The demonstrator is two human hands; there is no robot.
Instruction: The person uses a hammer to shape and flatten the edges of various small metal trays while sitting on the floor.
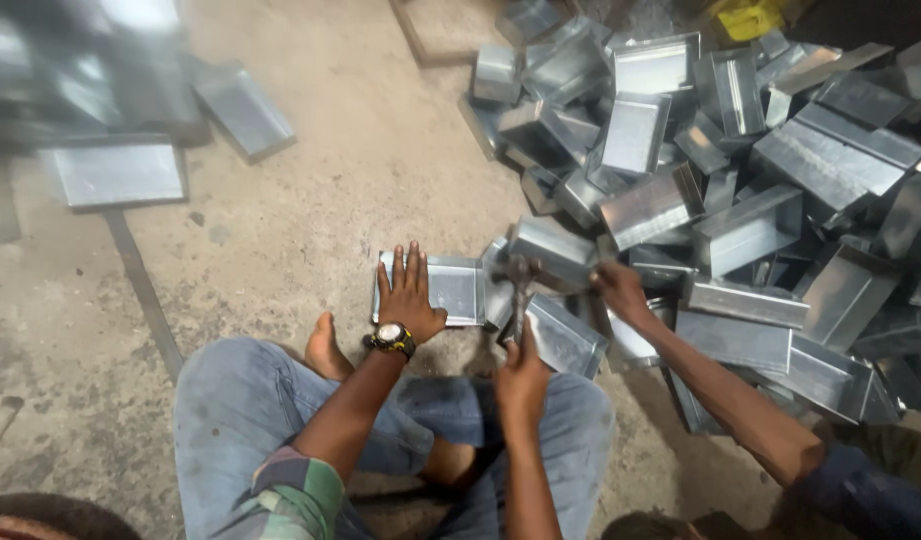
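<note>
- My left hand (410, 295) lies flat, fingers spread, pinning a metal tray (450, 289) to the floor in front of my knees.
- My right hand (521, 378) is closed around a hammer (519, 285), head raised at the tray's right edge.
- Right and far, a heap of trays (740, 150) lies jumbled; a co-worker's hand (620, 290) reaches into it.
- Far left, a few trays (120, 172) lie apart; I can't tell finished from unfinished.

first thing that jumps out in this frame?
The big pile of shiny metal boxes filling the right side. Front centre, the left hand presses flat on a metal box on the concrete floor, while the right hand grips a hammer. Another person's hand reaches in from the right.
</note>
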